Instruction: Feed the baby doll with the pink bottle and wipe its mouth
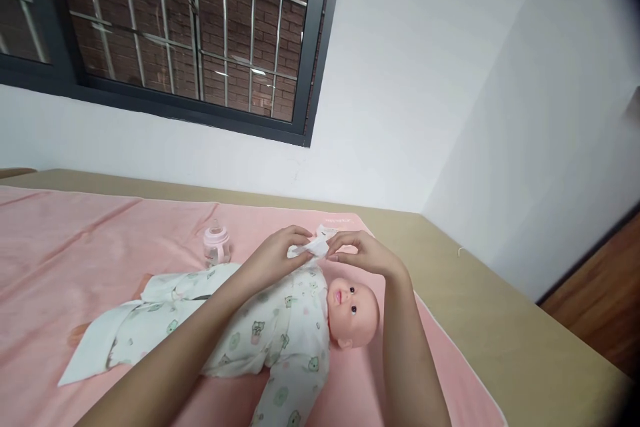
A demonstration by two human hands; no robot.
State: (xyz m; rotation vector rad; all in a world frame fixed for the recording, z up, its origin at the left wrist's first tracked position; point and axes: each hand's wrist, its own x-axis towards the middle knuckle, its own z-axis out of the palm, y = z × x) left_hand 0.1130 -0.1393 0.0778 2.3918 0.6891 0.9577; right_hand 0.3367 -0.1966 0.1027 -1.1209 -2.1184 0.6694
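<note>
Two hands met at the white sleeve cuff (316, 247) of a doll (295, 320), which we saw lying on its back on a pink sheet (65, 240). The fingers of the left hand (280, 255) were pinched on the cloth; those of the right hand (367, 253) curled almost together at its edge, and we could not tell whether they gripped. Pale wooden surface (465, 287) showed around the sheet. Beyond stood a bottle (216, 247), a white wall (385, 87) and a barred window (235, 53).
</note>
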